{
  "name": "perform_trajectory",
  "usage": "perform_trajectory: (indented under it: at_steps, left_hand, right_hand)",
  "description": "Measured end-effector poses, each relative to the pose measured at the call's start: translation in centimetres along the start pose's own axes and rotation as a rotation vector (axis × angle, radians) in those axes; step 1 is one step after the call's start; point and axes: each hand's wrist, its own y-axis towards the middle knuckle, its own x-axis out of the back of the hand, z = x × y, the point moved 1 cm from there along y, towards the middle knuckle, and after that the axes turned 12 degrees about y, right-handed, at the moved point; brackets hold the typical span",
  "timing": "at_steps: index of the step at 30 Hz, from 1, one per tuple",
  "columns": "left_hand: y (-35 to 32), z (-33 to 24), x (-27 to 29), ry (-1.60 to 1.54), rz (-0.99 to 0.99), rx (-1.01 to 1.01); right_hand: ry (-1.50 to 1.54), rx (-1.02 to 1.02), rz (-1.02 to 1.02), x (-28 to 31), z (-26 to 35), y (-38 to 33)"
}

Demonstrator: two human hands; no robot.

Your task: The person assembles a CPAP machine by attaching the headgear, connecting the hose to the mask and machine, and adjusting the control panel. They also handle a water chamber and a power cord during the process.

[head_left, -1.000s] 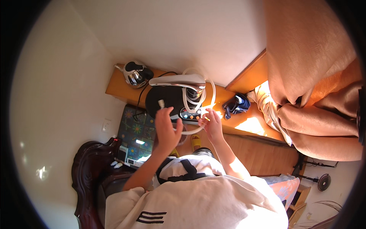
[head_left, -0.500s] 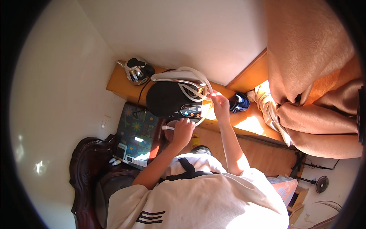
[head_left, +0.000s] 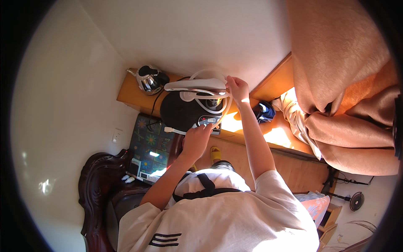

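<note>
My left hand (head_left: 197, 140) is closed around a pale flexible hose (head_left: 226, 115), close to its white end fitting (head_left: 168, 129), which sticks out to the left. The hose loops up over the right side of a black appliance with a round flat top (head_left: 178, 111). My right hand (head_left: 238, 90) pinches the hose at the loops, beside the tip of the appliance's long white and silver upper part (head_left: 195, 85). A small control panel with a display and buttons (head_left: 210, 120) lies just beyond my left fingers, partly covered by them.
The appliance stands on a wooden ledge (head_left: 126, 90) against the wall. A silver and black kettle (head_left: 150, 80) is at its left, and a dark blue bundle (head_left: 265, 112) at its right. Brown curtains (head_left: 336, 84) hang at right. A carved dark chair (head_left: 90, 185) and flower-patterned cover (head_left: 147, 138) are at left.
My right hand has moved up toward the wall along the hose loops. My left hand has shifted slightly left and up, carrying the white end fitting leftward above the patterned cover.
</note>
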Motion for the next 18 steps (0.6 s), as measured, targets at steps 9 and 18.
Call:
perform_trajectory:
  at_steps: [9,18]
  left_hand:
    - [-3.1,4.9,-0.9,0.328,-0.1,0.134]
    - [-0.9,9.8,-4.0,-0.517,-0.282,0.501]
  right_hand:
    - [-0.173,0.167,-0.14,1.6,-9.2,-5.9]
    - [-0.699,0.377,-0.225,0.4,-9.4,-4.8]
